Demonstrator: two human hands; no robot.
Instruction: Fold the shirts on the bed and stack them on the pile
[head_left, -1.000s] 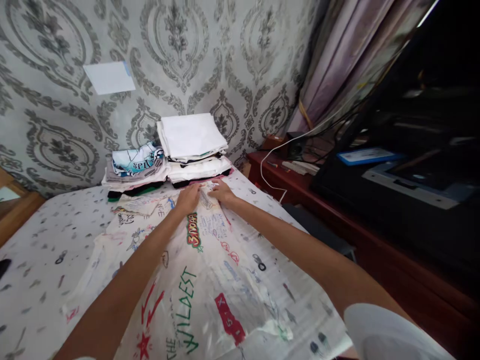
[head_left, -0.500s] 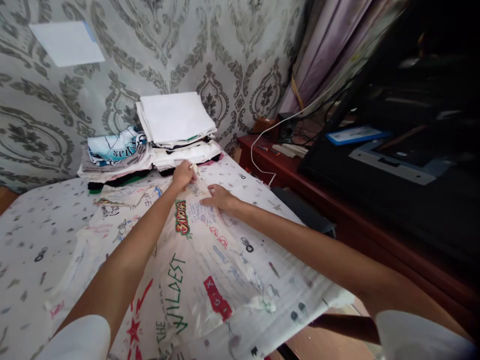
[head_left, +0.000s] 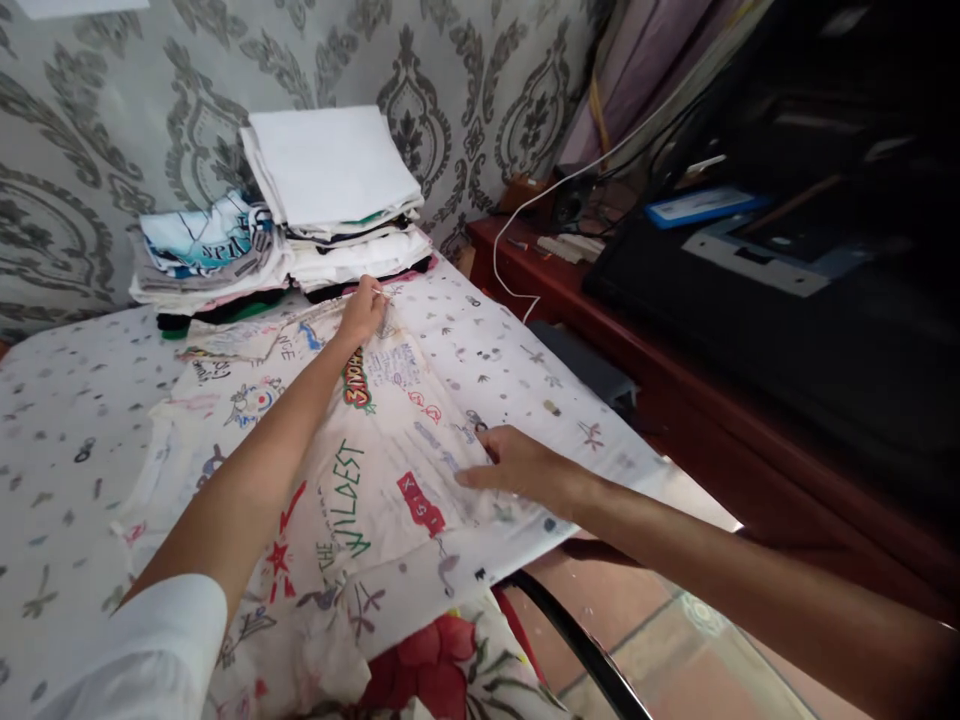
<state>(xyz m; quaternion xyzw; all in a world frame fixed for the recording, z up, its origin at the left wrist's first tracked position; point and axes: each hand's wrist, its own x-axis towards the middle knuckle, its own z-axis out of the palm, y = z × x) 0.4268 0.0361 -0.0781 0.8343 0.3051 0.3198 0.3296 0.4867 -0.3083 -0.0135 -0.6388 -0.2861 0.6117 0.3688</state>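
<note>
A white T-shirt (head_left: pixel 390 420) covered in coloured drawings and lettering lies spread on the patterned sheet (head_left: pixel 517 370). My left hand (head_left: pixel 365 308) is closed on the shirt's far edge, close to the folded piles. Nearer to me, my right hand (head_left: pixel 517 465) rests at the shirt's right edge, thumb and fingers apart, palm down. The fingertips touch the cloth beside the red printed patch. My left forearm crosses over the shirt and hides part of its middle.
Behind the shirt stand a folded stack topped with white cloth (head_left: pixel 322 165) and a lower pile with a blue printed garment (head_left: pixel 202 240). To the right are a dark red desk (head_left: pixel 555 300), a white cable (head_left: pixel 497 255) and a large black screen (head_left: pixel 840 300). Red floral cloth (head_left: pixel 427 665) lies in front.
My right hand has slid along the shirt's edge toward me, away from my left hand. My left hand keeps its hold at the far edge. The view has tilted down.
</note>
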